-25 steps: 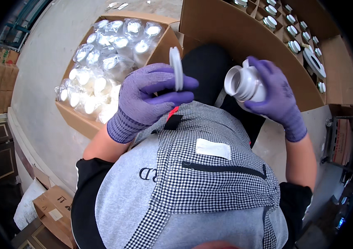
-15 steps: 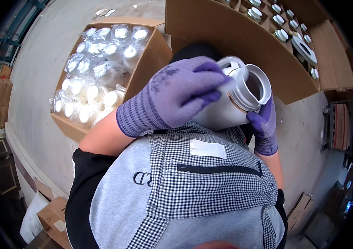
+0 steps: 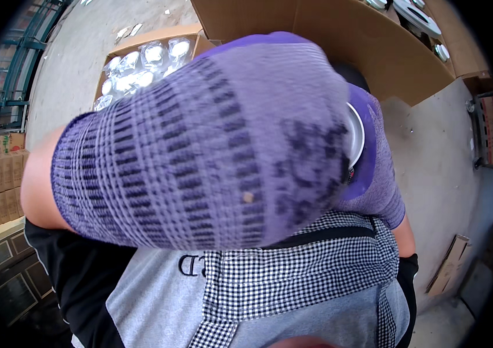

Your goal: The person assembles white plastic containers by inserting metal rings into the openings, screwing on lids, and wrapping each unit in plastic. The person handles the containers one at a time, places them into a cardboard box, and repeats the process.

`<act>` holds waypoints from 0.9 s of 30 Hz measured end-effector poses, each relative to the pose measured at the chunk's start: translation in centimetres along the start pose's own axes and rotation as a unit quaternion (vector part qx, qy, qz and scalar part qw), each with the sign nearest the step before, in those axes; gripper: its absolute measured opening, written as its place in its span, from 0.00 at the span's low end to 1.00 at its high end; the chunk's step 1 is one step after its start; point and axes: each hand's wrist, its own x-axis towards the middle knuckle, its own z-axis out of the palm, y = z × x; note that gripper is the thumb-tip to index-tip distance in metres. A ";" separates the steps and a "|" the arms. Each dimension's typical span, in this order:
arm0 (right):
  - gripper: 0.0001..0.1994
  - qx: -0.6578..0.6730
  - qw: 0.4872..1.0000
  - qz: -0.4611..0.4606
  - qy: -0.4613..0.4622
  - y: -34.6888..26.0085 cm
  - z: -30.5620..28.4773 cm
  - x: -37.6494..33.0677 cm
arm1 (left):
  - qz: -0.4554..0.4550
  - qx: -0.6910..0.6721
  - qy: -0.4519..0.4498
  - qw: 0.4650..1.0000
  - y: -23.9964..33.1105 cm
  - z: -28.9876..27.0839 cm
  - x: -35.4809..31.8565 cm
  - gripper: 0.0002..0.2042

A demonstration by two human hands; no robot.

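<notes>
Close to the camera, the purple glove on my left hand (image 3: 293,133) covers much of the middle of the picture. Its back and knitted cuff show, while its fingers are hidden. Past it, a slice of the pale rim of a white wide-mouthed jug (image 3: 358,136) is visible; the rest of the jug is behind my left hand. My right hand (image 3: 377,162), also in a purple glove, is closed round the jug's right side, its fingertips partly covered.
An open carton (image 3: 162,33) at the upper left holds several white-topped, plastic-wrapped containers (image 3: 153,53). A big cardboard box (image 3: 316,49) stands ahead, with a white ring (image 3: 416,16) and a white-capped jar (image 3: 442,52) beyond its wall. A teal metal rack (image 3: 20,69) rises far left.
My left hand has come up much nearer the camera and now hides nearly all of the jug. The view has shifted, and my right hand stays at the jug's side.
</notes>
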 end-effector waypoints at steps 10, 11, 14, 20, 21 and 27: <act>0.47 -0.012 0.997 -0.080 0.016 2.3 0.2 -0.4 | -0.006 0.005 -0.033 0.999 0.3 0.0 1.3 0.14; 0.47 -0.014 0.996 -0.086 0.020 2.6 0.2 -0.4 | -0.005 0.007 -0.036 0.999 0.3 0.1 1.4 0.14; 0.46 -0.015 0.995 -0.096 0.023 3.3 0.4 -0.6 | -0.007 0.006 -0.036 0.999 0.2 0.2 1.6 0.14; 0.45 -0.032 0.993 -0.105 0.034 4.1 0.5 -1.2 | 0.002 -0.001 -0.039 0.999 0.0 0.3 1.9 0.14; 0.45 -0.029 0.992 -0.114 0.036 4.1 0.6 -1.1 | -0.001 0.001 -0.043 0.999 0.2 0.3 2.0 0.14; 0.34 0.030 0.989 -0.109 0.092 2.6 1.2 -2.2 | 0.007 -0.001 -0.055 0.998 0.3 0.4 2.4 0.13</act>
